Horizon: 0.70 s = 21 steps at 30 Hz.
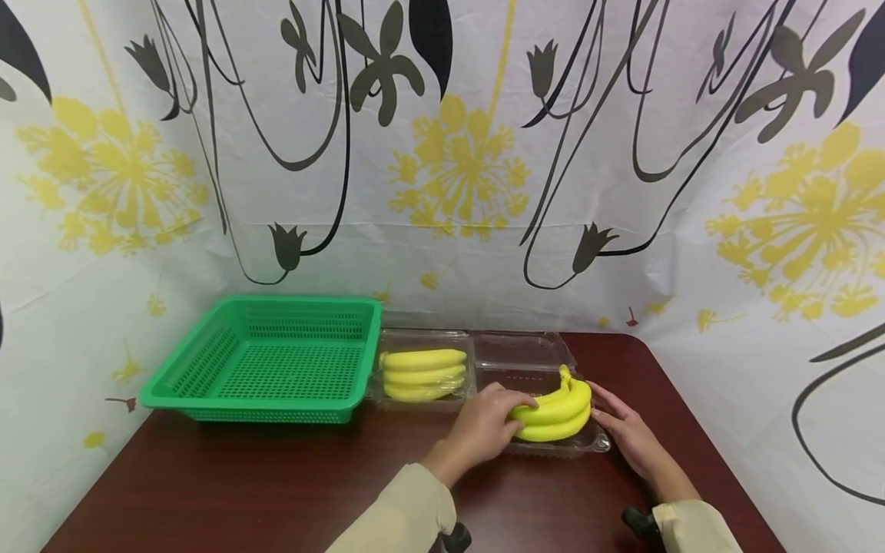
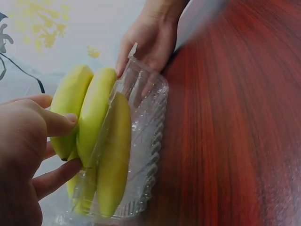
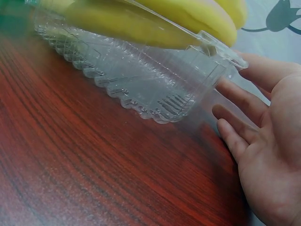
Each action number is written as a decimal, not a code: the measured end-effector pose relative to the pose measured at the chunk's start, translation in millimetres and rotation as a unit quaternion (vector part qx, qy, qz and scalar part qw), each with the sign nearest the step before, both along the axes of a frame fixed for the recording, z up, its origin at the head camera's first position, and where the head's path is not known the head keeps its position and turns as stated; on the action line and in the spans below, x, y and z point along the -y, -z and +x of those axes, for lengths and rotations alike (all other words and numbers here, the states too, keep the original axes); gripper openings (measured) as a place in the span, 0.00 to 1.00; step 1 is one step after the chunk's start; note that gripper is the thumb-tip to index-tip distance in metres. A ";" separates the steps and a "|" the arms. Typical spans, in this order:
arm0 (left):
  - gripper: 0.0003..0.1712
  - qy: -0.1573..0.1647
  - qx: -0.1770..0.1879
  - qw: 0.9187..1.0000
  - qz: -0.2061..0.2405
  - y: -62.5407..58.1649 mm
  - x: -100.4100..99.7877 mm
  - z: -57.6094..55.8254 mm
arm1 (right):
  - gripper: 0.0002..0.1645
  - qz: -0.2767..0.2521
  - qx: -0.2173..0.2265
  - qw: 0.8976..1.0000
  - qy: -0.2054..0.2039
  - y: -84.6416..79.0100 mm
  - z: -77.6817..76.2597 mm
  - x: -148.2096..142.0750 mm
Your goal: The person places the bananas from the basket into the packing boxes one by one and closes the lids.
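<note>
Left hand (image 1: 484, 422) grips the banana bunch (image 1: 553, 415), partly inside the right clear clamshell (image 1: 549, 448), undersides hidden; right hand (image 1: 634, 438), fingers loosely straight, at its right end, fingertips partly obscured; 1 left clamshell (image 1: 422, 339) holds bananas (image 1: 423, 376).

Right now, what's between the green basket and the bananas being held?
A clear container with more bananas inside, plus the left hand itself, as the head view shows.

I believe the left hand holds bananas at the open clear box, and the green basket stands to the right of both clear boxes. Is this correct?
Not entirely: the head view shows the green basket to the left of both clear boxes, not the right. The rest is correct.
</note>
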<state>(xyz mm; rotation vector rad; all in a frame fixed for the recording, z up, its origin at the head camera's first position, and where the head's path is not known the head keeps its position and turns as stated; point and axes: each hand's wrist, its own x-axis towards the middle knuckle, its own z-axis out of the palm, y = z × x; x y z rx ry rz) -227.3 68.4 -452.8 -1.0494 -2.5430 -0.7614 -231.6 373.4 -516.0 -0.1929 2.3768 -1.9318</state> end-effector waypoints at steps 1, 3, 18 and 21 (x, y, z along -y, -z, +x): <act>0.21 0.004 0.005 1.000 -0.004 -1.4 1.0 0.1 | 0.37 -0.002 0.001 1.000 -0.001 -0.5 -0.2 -0.1; 0.21 0.012 0.013 1.000 -0.014 -3.3 2.4 -0.6 | 0.37 -0.008 0.003 1.000 -0.003 -1.2 -0.4 -0.2; 0.20 0.043 -0.025 0.996 -0.076 6.9 -2.0 -10.1 | 0.35 -0.026 -0.014 0.999 -0.026 0.4 0.8 -0.2; 0.19 0.046 -0.034 0.995 -0.085 6.6 -3.0 -9.7 | 0.34 -0.036 -0.012 0.999 -0.027 -0.7 1.0 -0.7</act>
